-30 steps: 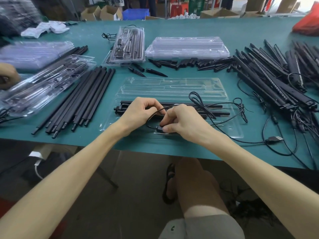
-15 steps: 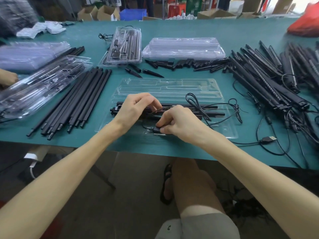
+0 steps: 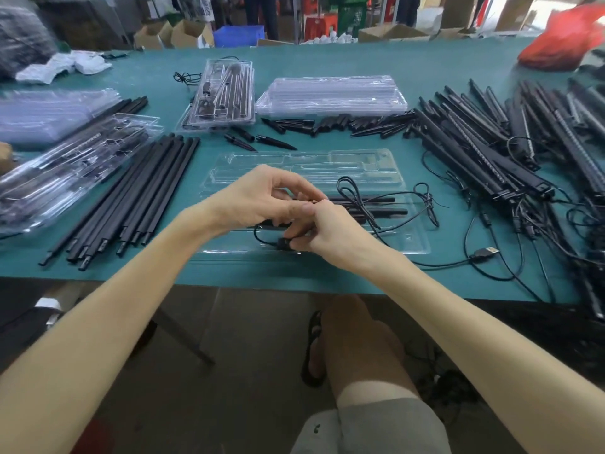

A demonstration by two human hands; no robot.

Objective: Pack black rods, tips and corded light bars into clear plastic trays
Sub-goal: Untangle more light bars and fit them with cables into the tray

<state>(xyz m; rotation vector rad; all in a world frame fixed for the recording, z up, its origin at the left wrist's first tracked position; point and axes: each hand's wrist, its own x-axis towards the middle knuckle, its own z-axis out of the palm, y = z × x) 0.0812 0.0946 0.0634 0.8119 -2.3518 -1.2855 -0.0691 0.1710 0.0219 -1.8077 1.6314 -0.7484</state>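
**Head view: one tray half loaded, cord being tucked in**

Head camera is showing the clear tray point(image 3: 386, 237) lying directly under both hands at the near edge of the counter point(image 3: 327, 63). Black rods point(image 3: 376, 211) are already sitting in its middle channels just beyond the right hand, while the moulded slots farther out are looking empty. A cord point(image 3: 360, 204) is looping loosely over the tray to the right of the hands, so this tray is judged partly packed, with the cord yet to be tidied and the tips yet to go in.

The right hand point(image 3: 330, 231) is curling narrowly, its fingers pinching a small black piece on the cord against the tray's near part. The left hand point(image 3: 262, 198) is hovering just above and beside it, fingers half closed and touching the right thumb; whether it is gripping the cord cannot be told.

Farther out, loose rods point(image 3: 137, 198) are lying left of the hands, tips point(image 3: 343, 124) beyond them, and corded light bars point(image 3: 491, 149) piled to the right. Filled trays point(image 3: 226, 93) and a stack of empty trays point(image 3: 330, 93) are waiting beyond, so plenty is left.
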